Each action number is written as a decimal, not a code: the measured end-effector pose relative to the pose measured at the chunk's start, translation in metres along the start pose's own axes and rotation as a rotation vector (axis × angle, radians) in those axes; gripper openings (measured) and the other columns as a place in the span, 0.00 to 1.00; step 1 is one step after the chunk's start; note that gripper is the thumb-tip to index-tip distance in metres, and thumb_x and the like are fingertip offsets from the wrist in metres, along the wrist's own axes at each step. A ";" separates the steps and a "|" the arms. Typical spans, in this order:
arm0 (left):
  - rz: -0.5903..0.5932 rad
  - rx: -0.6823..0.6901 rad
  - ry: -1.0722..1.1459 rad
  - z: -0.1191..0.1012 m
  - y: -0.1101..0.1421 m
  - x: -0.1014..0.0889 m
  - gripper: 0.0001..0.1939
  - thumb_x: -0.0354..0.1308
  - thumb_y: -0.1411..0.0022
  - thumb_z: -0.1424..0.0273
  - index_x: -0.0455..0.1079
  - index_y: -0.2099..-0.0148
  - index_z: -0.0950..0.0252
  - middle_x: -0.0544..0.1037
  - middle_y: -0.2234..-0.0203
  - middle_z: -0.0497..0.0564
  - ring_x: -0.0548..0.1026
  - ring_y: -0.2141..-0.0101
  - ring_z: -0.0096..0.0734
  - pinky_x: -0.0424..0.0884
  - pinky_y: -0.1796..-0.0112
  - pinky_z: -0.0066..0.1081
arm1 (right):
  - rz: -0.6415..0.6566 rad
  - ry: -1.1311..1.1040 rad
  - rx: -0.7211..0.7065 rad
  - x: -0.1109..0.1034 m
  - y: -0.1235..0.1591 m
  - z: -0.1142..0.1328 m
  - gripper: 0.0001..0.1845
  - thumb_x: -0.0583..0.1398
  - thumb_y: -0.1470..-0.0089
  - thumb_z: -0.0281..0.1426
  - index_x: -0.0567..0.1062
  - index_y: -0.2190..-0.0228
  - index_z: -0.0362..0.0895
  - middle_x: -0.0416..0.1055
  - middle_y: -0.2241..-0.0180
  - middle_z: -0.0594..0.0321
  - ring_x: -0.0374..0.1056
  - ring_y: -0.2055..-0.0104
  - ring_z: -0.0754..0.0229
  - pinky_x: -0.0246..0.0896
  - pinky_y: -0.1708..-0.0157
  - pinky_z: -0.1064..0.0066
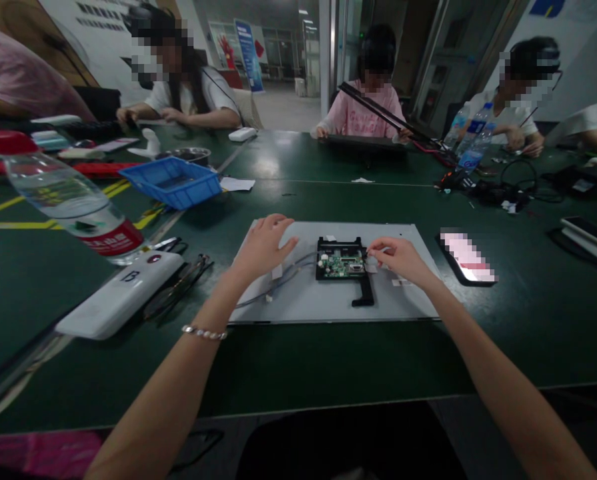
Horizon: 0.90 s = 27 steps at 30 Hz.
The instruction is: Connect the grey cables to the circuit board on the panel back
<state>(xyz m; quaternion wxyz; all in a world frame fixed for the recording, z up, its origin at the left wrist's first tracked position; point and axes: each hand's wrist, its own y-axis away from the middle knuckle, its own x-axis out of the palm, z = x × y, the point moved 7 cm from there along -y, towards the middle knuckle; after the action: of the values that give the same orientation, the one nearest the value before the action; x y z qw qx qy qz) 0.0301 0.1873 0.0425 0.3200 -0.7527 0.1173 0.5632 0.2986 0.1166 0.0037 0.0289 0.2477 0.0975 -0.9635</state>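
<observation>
A grey flat panel [328,303] lies face down on the green table in front of me. A green circuit board in a black frame [342,261] sits on its middle, with thin wires [283,280] running left from it. My left hand [263,247] rests flat on the panel's left part, fingers spread, over the wires. My right hand [398,257] is at the board's right edge, its fingertips pinched on a small white connector [373,257] there.
A phone [466,259] lies right of the panel. At left are a white power bank [121,293], glasses [178,283], a water bottle [73,200] and a blue tray [176,181]. Other people work across the table with bottles [471,143] and cables [508,190].
</observation>
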 end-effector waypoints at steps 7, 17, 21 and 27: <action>0.203 0.021 0.161 0.051 0.011 0.013 0.25 0.51 0.42 0.56 0.67 0.48 0.66 0.70 0.54 0.56 0.71 0.57 0.38 0.66 0.52 0.36 | 0.018 0.013 -0.030 0.007 0.002 0.008 0.11 0.58 0.49 0.34 0.76 0.66 0.43 0.75 0.68 0.60 0.70 0.75 0.64 0.64 0.71 0.71; 0.242 -0.164 0.343 0.064 0.010 0.008 0.15 0.54 0.45 0.59 0.72 0.63 0.64 0.77 0.70 0.49 0.73 0.70 0.31 0.68 0.66 0.28 | 0.061 0.023 -0.073 0.015 0.003 0.015 0.10 0.56 0.49 0.31 0.77 0.66 0.43 0.76 0.70 0.62 0.71 0.72 0.63 0.64 0.70 0.71; 0.178 -0.202 0.642 0.057 0.010 -0.007 0.16 0.55 0.45 0.58 0.71 0.62 0.66 0.76 0.69 0.51 0.72 0.70 0.29 0.68 0.66 0.29 | 0.043 0.016 -0.073 0.014 0.003 0.016 0.11 0.56 0.49 0.30 0.77 0.66 0.43 0.76 0.70 0.62 0.71 0.70 0.62 0.64 0.71 0.73; 0.411 -0.121 0.657 0.032 0.014 0.006 0.17 0.55 0.44 0.57 0.72 0.64 0.66 0.76 0.72 0.49 0.71 0.71 0.29 0.66 0.68 0.28 | 0.042 0.066 -0.103 0.017 0.003 0.018 0.10 0.57 0.48 0.32 0.77 0.66 0.43 0.76 0.69 0.62 0.71 0.70 0.63 0.64 0.69 0.71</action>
<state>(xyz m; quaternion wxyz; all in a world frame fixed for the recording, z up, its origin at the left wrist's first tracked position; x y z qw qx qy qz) 0.0000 0.1967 0.0267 0.1009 -0.8713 0.3282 0.3505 0.2753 0.1104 0.0102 0.0585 0.2794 0.1426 -0.9477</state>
